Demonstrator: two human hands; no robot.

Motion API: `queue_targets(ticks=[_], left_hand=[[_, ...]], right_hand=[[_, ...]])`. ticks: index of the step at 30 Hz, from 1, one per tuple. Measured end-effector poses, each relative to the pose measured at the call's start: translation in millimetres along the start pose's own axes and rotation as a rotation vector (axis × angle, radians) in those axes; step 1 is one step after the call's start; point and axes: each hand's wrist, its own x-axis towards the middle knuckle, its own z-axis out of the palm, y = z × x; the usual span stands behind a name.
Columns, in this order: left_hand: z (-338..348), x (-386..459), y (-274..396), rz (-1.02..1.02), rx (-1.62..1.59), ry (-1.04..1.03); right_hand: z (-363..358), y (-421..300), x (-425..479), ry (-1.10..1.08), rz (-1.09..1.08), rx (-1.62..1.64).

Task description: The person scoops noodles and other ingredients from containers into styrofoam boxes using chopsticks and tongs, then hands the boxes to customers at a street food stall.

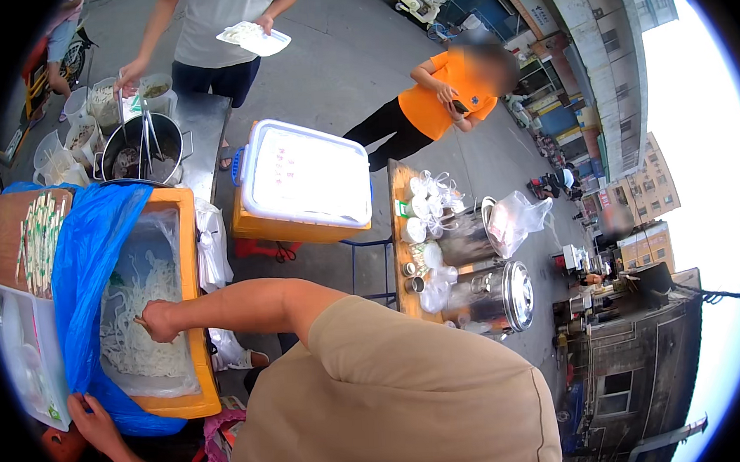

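My right hand (158, 321) is closed around a short wooden utensil (142, 322), probably chopsticks, over white noodles (141, 352). The noodles lie in a yellow-orange box (207, 387) lined with clear plastic; the utensil's far end is hard to make out. Blue plastic sheeting (79, 305) drapes over the box's left side and lower corner. My left hand (97, 425) is at the sheeting's lower edge, beside the corner of a white plastic bin (58, 405). Whether its fingers pinch the sheet cannot be told. Wrapped chopsticks (42, 245) lie on a brown board (2, 241).
A person in white (225, 27) holds a foam tray of noodles (256, 38) and reaches tongs into a steel pot (178, 168). Beyond stand a white-lidded box (309, 178) and a wooden table (399, 192) with cups and steel urns (518, 296). A person in orange (445, 97) stands nearby.
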Motion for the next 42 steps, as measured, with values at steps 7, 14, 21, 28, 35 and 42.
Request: queue_targets(ticks=[7, 14, 21, 28, 35, 42], left_hand=[[2.6, 14.9, -4.0, 0.134, 0.093, 0.041], [-8.0, 22.7, 20.9, -0.026, 0.075, 0.048], [12.3, 10.5, -36.3, -0.225, 0.024, 0.051], [8.6, 6.4, -35.6, -0.325, -0.056, 0.01], [18.1, 9.8, -48.5, -0.287, -0.062, -0.02], [20.7, 8.7, -32.7, -0.31, -0.06, -0.011]], right_hand=[[50.6, -9.6, -66.5, 0.259, -0.541, -0.126], [49.6, -5.4, -84.6, 0.292, -0.593, -0.064], [48.8, -4.5, -87.9, 0.323, -0.583, -0.058], [49.8, -3.4, -87.8, 0.343, -0.61, -0.067], [49.7, -3.3, -87.5, 0.335, -0.607, -0.052], [49.4, -3.1, -86.3, 0.314, -0.606, -0.067]])
